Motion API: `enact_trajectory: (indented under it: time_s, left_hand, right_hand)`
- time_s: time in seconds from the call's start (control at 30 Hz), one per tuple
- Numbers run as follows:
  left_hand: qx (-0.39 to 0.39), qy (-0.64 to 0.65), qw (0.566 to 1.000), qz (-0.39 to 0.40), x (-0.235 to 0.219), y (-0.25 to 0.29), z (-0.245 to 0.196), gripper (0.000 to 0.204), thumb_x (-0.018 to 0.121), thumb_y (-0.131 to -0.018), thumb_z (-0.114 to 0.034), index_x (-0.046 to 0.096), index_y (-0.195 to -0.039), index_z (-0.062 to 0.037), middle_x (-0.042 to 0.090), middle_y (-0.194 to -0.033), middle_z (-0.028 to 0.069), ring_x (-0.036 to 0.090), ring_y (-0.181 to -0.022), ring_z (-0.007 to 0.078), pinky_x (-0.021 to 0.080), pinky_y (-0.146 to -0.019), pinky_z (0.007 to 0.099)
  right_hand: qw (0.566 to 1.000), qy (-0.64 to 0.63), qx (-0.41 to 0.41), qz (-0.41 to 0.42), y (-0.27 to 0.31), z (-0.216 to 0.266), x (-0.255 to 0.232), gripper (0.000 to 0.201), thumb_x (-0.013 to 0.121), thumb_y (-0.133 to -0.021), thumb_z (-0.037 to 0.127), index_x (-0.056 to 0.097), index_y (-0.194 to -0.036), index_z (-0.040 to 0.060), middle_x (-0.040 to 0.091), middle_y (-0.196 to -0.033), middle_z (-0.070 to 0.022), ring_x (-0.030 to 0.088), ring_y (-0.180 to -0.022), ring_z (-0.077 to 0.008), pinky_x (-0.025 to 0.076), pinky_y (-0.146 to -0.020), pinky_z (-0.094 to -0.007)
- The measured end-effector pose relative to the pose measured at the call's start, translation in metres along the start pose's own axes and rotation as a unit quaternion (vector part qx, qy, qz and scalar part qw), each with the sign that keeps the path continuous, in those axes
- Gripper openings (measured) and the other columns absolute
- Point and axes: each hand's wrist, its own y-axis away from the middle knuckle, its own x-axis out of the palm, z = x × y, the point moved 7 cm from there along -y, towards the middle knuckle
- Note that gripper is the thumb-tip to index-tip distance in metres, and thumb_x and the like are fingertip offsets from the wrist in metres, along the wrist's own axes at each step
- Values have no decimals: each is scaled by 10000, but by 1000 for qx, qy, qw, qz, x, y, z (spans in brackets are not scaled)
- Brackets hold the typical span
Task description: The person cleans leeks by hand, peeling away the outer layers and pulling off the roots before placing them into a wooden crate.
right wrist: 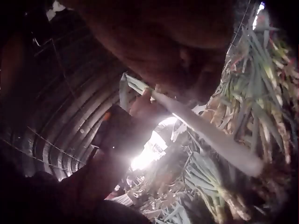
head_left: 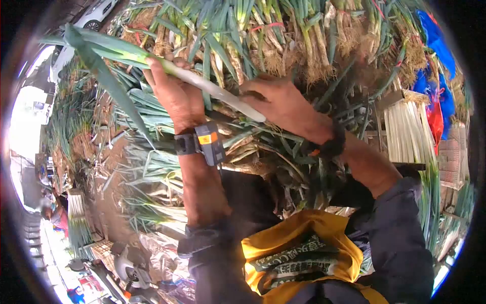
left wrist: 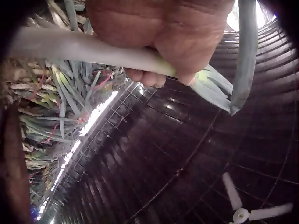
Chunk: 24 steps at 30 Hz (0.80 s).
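A long green onion [head_left: 202, 83] with a smooth white stalk runs slantwise across the head view, its leaves at upper left and one leaf folded downward. My left hand [head_left: 174, 91] grips it where white turns to green; in the left wrist view the left thumb and fingers close round the stalk [left wrist: 93, 51]. My right hand [head_left: 278, 99], fingers bent, is at the lower white part, near the rootless end. In the right wrist view, the stalk [right wrist: 219, 140] passes beneath the right hand [right wrist: 173, 51]. I cannot tell whether the right fingers pinch it.
Tied bundles of rooted green onions [head_left: 273, 45] line the far side. More loose onions [head_left: 157, 157] lie beneath the hands. Trimmed white stalks [head_left: 407, 126] are stacked at right, beside a blue and red bag [head_left: 438, 101]. A scooter [head_left: 129, 268] stands at lower left.
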Motion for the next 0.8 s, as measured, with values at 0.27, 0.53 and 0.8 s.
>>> enact_trajectory:
  time_s: [0.27,0.53,0.8]
  left_hand:
    - [-35,69,997,17,-7,-8,3,210,630,-999,-227,536,-1119,-83,591,-986,71,565,-873,204,509,-809,346]
    - [-52,43,997,-20,-15,-3,0,224,638,-974,-133,551,-1155,-35,597,-1015,59,577,-852,187,500,-794,327]
    - [-1,30,999,-10,2,10,-9,212,646,-958,-55,544,-1143,-70,607,-957,38,597,-820,169,533,-726,324]
  right_hand:
    - [995,-72,62,-33,-14,-1,21,180,715,-846,159,626,-938,32,635,-872,-170,646,-816,-387,521,-708,-472]
    - [994,-44,78,60,-28,3,22,194,720,-806,192,656,-928,56,666,-844,-174,667,-826,-385,527,-724,-474]
    - [992,22,26,124,-18,34,21,222,708,-803,143,601,-970,44,635,-896,-156,644,-822,-393,515,-708,-474]
